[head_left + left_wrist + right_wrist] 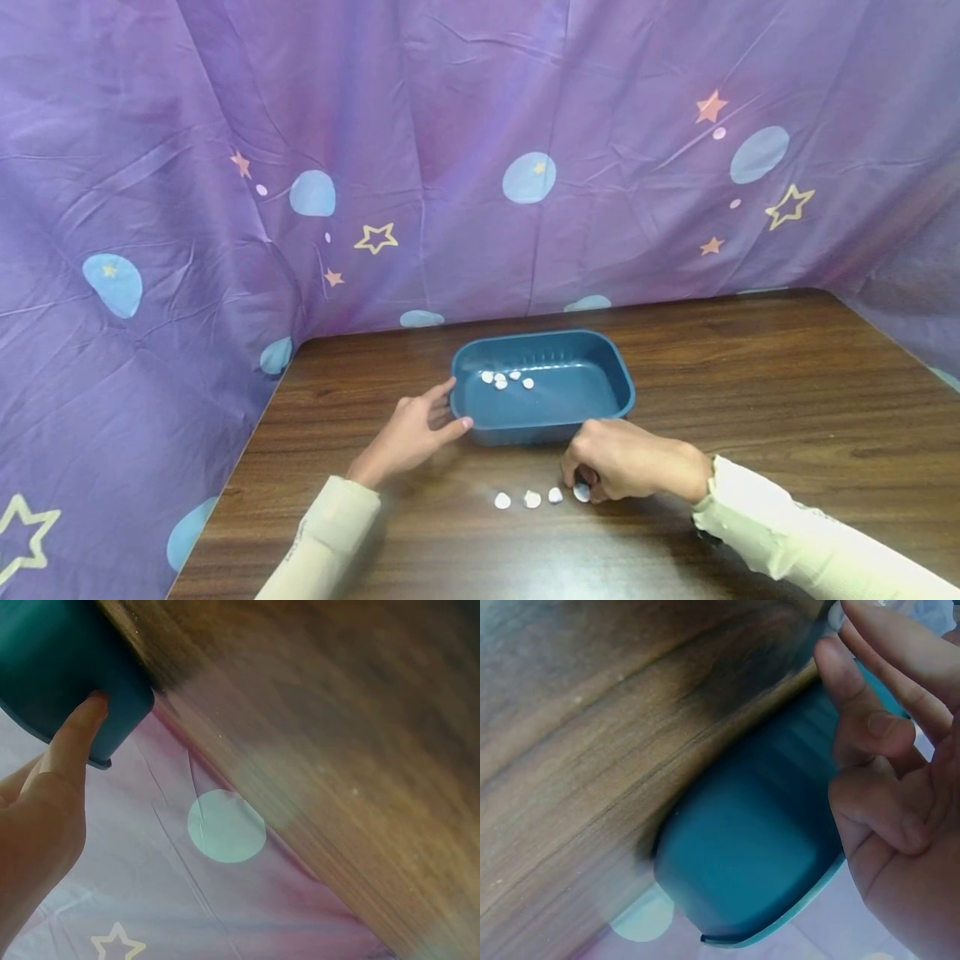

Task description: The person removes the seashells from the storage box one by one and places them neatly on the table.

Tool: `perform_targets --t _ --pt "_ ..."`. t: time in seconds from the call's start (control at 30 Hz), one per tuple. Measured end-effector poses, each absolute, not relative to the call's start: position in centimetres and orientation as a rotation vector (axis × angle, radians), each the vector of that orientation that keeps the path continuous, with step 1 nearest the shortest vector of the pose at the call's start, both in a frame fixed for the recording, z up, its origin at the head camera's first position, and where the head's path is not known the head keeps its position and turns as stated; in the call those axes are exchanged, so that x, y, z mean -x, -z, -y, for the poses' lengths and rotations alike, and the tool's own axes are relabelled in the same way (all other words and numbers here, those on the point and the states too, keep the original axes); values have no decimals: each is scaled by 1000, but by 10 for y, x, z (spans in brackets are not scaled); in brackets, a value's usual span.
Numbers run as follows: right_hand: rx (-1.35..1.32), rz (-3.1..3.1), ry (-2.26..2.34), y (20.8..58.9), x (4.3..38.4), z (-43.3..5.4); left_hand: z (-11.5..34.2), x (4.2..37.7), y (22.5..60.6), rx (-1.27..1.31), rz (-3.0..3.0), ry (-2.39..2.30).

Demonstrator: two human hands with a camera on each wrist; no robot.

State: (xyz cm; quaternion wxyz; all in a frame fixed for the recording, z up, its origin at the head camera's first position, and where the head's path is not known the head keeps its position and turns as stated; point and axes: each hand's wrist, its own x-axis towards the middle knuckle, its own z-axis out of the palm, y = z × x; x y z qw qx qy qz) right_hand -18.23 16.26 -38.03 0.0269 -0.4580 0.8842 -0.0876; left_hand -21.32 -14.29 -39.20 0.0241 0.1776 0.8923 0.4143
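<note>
A blue plastic basin stands on the wooden table, with several small white rounded pieces on its floor toward the left. My left hand touches the basin's left end, its thumb at the front wall and its fingers by the left rim. In the left wrist view a straight digit of that hand rests against the basin wall. In front of the basin, my right hand pinches a small white piece down at the table. Several more white pieces lie in a row to its left.
The dark wooden table runs back to a purple curtain printed with stars and blue dots. More of the curtain hangs along the left side and the far right.
</note>
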Motion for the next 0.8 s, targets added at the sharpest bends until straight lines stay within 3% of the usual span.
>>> perform_targets --t 0.8 --pt "1465 -2630 310 343 201 -149 142 214 392 -529 -2746 -1289"
